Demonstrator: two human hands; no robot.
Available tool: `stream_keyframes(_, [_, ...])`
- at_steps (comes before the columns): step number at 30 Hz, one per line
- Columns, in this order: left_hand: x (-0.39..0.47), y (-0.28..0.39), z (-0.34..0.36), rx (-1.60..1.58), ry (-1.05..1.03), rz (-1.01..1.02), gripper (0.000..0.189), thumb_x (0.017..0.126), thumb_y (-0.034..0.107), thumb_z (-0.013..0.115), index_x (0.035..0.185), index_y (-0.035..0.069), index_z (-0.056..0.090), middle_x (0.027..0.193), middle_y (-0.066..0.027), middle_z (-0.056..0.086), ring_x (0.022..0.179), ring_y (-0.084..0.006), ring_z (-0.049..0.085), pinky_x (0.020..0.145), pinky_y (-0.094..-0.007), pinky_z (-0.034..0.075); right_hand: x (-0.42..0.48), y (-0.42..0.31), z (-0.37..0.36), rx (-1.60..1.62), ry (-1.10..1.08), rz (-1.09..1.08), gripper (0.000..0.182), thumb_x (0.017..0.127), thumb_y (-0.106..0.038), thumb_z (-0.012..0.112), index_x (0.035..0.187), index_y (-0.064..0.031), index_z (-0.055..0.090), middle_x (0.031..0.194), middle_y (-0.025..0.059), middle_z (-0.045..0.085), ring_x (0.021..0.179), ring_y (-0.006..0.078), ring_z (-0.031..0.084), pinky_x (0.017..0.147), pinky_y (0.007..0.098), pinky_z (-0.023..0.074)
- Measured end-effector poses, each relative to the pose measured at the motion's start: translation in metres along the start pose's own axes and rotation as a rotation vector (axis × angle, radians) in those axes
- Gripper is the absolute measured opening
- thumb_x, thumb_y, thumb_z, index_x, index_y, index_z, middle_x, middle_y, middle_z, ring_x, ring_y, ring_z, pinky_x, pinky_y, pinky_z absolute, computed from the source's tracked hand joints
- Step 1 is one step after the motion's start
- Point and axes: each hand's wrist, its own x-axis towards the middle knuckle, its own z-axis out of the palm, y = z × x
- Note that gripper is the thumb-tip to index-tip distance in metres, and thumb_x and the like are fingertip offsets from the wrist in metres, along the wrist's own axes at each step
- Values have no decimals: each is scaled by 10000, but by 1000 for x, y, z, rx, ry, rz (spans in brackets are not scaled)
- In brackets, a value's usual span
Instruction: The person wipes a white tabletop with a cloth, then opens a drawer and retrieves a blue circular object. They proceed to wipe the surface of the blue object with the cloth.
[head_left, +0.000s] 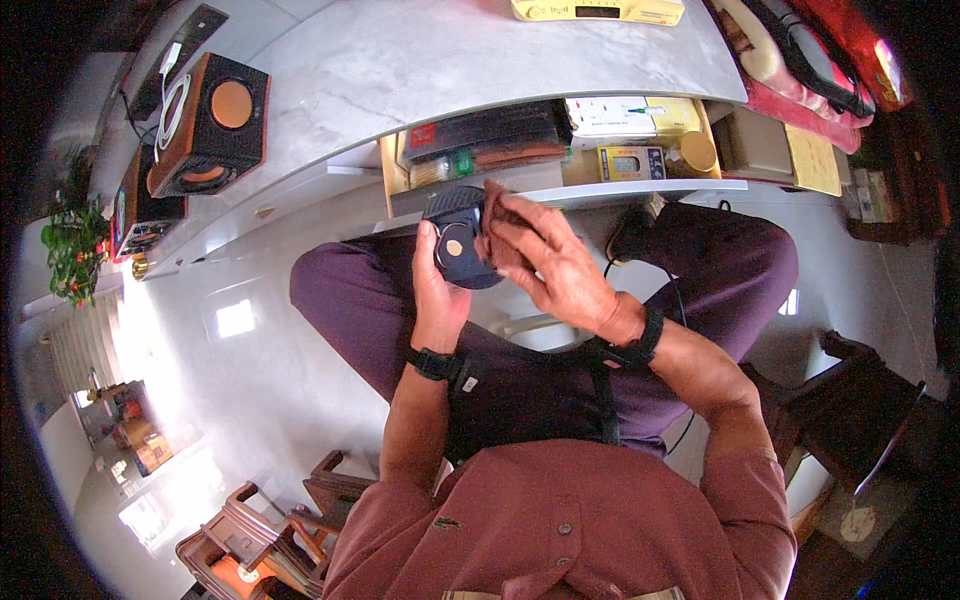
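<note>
Between my hands, over my lap, is a dark blue-black object (466, 259) with a ribbed dark end, a small pale round disc and a thin curved metal piece; I cannot tell its exact kind. My left hand (439, 300) holds it from the left and below, thumb up along its side. A brown cloth (493, 217) is under the fingers of my right hand (551, 262), pressed against the object's right side. Behind the object stands a pulled-out drawer (637, 192) with a dark case (487, 131), cotton swabs (429, 174) and a cupping kit box (611, 118).
A grey marbled tabletop (450, 67) overhangs the drawer. Two wooden speakers (217, 124) with a coiled white cable (174, 112) stand at its left. Also in the drawer are a small yellow-and-blue box (631, 163) and a round tan lid (697, 152). Folded blankets (802, 112) lie at the right.
</note>
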Motion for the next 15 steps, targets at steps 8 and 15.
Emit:
stream_keyframes(8, [0,19,8,-201,33,21,524,1020,550,521,1291,110,607,1247,-48,677,1145,-232,645,1034,-431,500,-3,4,-11,251,-65,77,360,819,-108,759,1146,-28,631,1045,154,642,989,354,654,880,419,535])
stream_keyframes(15, [4,-3,-9,-74,-10,-11,489,1039,504,504,1304,103,595,1255,-50,669,1153,-214,636,1018,-395,502,11,-12,-8,-102,2,-72,522,841,-143,737,1327,-31,583,1368,164,585,1289,385,522,1106,479,404])
